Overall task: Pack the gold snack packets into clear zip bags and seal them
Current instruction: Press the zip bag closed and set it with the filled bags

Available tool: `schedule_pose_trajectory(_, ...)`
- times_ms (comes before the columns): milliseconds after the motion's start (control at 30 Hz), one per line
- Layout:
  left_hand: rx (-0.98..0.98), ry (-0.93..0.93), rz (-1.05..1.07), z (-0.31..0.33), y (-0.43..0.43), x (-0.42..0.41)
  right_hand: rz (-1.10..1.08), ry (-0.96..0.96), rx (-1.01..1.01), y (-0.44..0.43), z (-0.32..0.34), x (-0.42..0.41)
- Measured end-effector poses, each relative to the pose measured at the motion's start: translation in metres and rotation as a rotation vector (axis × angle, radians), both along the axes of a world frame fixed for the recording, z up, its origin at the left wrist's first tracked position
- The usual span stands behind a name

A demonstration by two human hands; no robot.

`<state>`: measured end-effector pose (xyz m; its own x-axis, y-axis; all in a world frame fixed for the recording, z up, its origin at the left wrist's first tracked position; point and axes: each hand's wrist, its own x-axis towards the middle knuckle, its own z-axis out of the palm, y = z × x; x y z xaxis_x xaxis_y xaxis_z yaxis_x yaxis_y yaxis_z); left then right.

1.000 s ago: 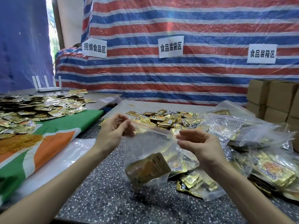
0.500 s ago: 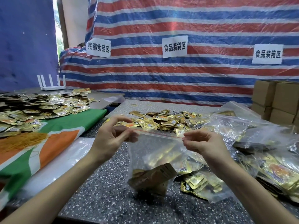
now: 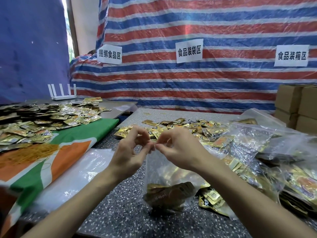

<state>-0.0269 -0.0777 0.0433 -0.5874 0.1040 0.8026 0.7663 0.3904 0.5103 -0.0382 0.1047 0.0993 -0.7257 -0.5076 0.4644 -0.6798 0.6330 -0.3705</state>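
Over the speckled table [image 3: 120, 212], left grip [image 3: 127, 155] and right grip [image 3: 180, 150] pinch the zip bag [image 3: 159, 170] holding gold packets [image 3: 169, 194]

I see my left grip [image 3: 127, 152] and right grip [image 3: 180, 148] pinching the clear zip bag [image 3: 163, 170] at its top, gold packets [image 3: 169, 194] inside.

At the middle of the bench [image 3: 120, 213] is a zip bag [image 3: 159, 169] with snack packets [image 3: 169, 193] in it. Behind it lies a heap of loose packets [image 3: 197, 128]. Filled bags [image 3: 283, 169] lie right, with boxes [image 3: 301, 107] behind them. Left, a second bench [image 3: 118, 107] carries more packets [image 3: 42, 119].
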Motion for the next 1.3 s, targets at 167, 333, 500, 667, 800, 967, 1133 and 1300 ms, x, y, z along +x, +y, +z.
schedule_pose_trajectory(167,-0.014,-0.013,-0.015,0.0,-0.003,-0.001,0.032,0.045,0.025,0.0,-0.007,-0.001)
schedule_pose_trajectory(333,-0.271,0.026,0.044,0.005,-0.005,-0.002,0.009,0.063,0.004,-0.001,-0.005,-0.004)
schedule_pose_trajectory(500,-0.382,0.058,0.087,0.005,-0.006,-0.003,0.013,0.005,-0.001,0.001,-0.005,-0.007)
schedule_pose_trajectory(667,-0.302,0.034,0.083,0.005,-0.002,-0.001,0.02,-0.011,-0.029,0.007,-0.008,-0.01)
schedule_pose_trajectory(800,-0.294,-0.013,0.026,0.006,0.003,0.0,0.001,-0.018,0.003,0.01,-0.007,-0.01)
schedule_pose_trajectory(967,-0.279,-0.029,0.028,0.005,0.005,-0.002,0.006,0.009,0.026,0.013,-0.005,-0.007)
schedule_pose_trajectory(1133,-0.195,-0.044,0.039,0.003,0.006,-0.002,0.003,0.046,0.057,0.017,-0.006,-0.004)
schedule_pose_trajectory(1300,-0.236,-0.058,0.019,0.003,0.009,-0.003,-0.049,0.098,0.074,0.019,-0.007,-0.005)
